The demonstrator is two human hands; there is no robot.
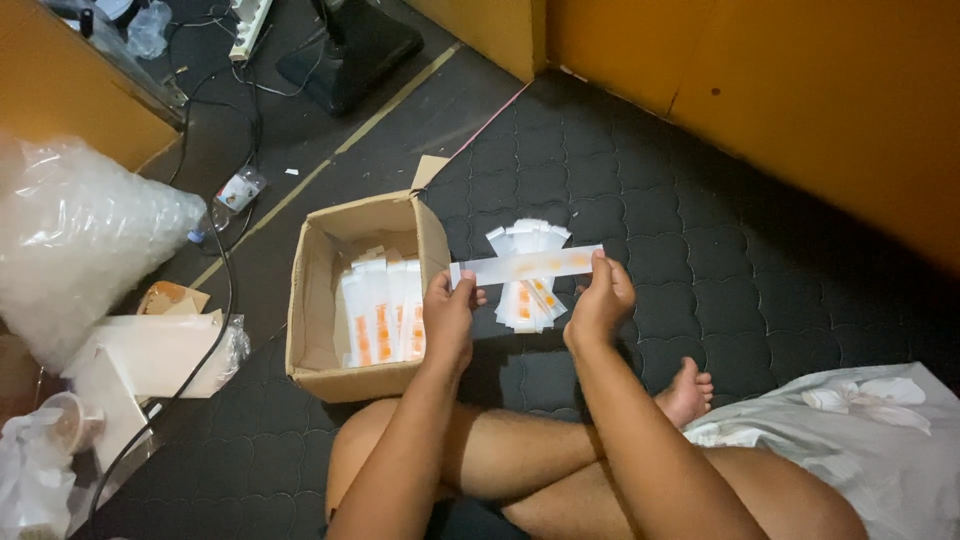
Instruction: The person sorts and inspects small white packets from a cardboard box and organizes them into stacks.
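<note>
Above the dark quilted mattress (700,260), left hand (448,310) and right hand (600,300) each pinch one end of a white paper strip (527,265), fingers closed on it. Keep the strip taut and level, clear of the fanned pile of strips (530,300) beneath and the cardboard box (310,330) alongside.

Strip (527,265): thin clear plastic sleeve, glossy, smooth, with orange print showing through. Pile of the same sleeves (528,296): glossy plastic. Box (310,300): brown corrugated cardboard, matt, slightly rough. Mattress (700,250): dark quilted cloth, matt, stitched pattern. Bag (80,230): crinkled clear plastic film, shiny. Wall panels (800,90): smooth, orange-painted, matt. Cloth (860,430): pale, wrinkled.
</note>
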